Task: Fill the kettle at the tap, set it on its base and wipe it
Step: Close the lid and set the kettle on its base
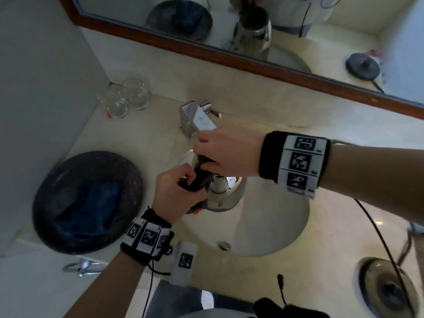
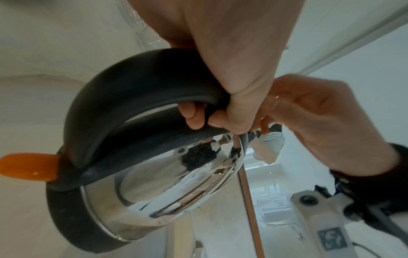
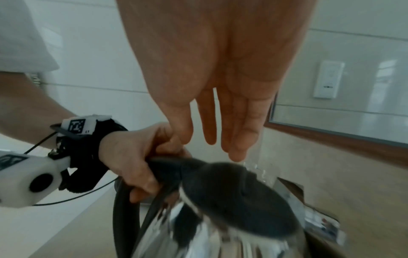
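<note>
A steel kettle (image 1: 220,190) (image 2: 176,174) (image 3: 220,235) with a black handle and an orange switch (image 2: 28,165) hangs over the sink basin (image 1: 270,228), just below the chrome tap (image 1: 199,118). My left hand (image 1: 174,189) (image 2: 232,90) (image 3: 137,157) grips the top of the handle, fingers curled round it. My right hand (image 1: 222,152) (image 3: 234,136) (image 2: 320,125) hovers over the dark lid (image 3: 238,195) with straight fingers, the thumb down by the handle's top. Whether it touches the lid I cannot tell. The round kettle base (image 1: 387,290) lies on the counter at the near right.
A dark bowl (image 1: 57,180) holding a blue cloth (image 1: 91,207) sits on the counter left of the sink. Two clear glasses (image 1: 125,98) stand at the back left. A wood-framed mirror (image 1: 229,58) runs behind the tap. A cable (image 1: 376,237) trails across the right counter.
</note>
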The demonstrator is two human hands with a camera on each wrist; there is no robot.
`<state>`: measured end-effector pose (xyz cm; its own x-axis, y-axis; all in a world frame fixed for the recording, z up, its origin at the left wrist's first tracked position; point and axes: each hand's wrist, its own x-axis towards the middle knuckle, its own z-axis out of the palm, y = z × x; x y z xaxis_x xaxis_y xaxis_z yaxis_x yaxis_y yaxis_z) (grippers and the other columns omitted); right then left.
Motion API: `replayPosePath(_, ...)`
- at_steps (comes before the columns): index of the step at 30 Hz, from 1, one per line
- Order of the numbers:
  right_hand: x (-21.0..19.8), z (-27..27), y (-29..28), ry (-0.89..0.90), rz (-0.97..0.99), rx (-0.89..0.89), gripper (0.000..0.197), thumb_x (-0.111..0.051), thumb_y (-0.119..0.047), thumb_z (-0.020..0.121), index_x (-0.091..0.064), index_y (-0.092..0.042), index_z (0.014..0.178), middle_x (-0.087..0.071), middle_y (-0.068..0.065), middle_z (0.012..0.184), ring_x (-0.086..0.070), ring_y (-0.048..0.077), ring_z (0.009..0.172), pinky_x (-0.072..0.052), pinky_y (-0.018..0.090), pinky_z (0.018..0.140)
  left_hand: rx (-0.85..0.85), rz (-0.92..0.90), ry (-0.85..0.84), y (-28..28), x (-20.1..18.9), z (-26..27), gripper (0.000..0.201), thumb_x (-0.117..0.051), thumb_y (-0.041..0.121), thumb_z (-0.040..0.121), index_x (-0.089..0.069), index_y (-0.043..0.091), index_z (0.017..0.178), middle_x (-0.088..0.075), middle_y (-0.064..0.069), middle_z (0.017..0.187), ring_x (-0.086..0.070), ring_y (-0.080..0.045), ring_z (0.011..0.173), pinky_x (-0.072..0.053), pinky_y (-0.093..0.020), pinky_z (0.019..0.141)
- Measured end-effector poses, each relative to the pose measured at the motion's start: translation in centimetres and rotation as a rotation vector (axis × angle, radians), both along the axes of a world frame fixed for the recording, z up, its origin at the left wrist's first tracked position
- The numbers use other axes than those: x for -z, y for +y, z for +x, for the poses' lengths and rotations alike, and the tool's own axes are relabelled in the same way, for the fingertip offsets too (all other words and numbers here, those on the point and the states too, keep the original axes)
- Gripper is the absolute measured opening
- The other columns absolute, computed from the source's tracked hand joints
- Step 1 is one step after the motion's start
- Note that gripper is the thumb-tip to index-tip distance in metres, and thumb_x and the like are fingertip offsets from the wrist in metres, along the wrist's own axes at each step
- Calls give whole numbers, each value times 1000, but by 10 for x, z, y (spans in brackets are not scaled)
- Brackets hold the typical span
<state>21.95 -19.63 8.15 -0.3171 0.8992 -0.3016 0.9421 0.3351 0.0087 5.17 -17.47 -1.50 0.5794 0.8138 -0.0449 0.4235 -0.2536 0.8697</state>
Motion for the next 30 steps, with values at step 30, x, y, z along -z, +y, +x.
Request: replayPosePath(30,-5,94,-83,990,-86,1021,25,-66,-7,86,-72,-13,110,-74,9,102,-68,18,91,-54,26,85,53,-142,-334,12,-56,1,54,-82,-3,61,-34,21,56,-58,-19,61,-60,-28,46,-53,-43,47)
